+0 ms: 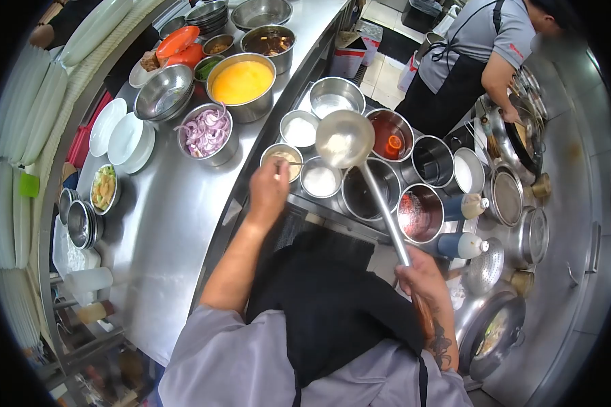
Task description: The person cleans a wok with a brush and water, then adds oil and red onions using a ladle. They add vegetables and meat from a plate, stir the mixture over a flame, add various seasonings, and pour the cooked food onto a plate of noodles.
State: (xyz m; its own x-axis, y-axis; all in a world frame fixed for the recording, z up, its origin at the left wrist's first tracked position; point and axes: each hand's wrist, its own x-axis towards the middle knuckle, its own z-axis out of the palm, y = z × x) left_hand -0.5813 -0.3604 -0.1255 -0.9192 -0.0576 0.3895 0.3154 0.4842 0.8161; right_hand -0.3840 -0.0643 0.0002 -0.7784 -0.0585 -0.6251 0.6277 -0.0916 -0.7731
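Observation:
My right hand (pixel 421 277) is closed around the handle of a large metal ladle (pixel 346 136). Its bowl is over the seasoning pots, with a little pale material inside. My left hand (pixel 269 193) is closed at a small pot of pale seasoning (pixel 288 153), fingers pinched on a thin utensil that looks like a spoon (pixel 293 163), partly hidden. Beside it stand a pot of white powder (pixel 321 178) and another white-filled pot (pixel 299 131). Close by are a pot of dark contents (pixel 370 191) and a pot of red liquid (pixel 390 134).
On the left steel counter (pixel 163 251) are a pot of yellow liquid (pixel 241 80), sliced onions (pixel 207 132), stacked bowls (pixel 81 224) and white plates (pixel 130 142). Two bottles (pixel 463 245) and a wok with food (pixel 493 332) lie to the right. A co-worker (pixel 455 68) stands at the far stove.

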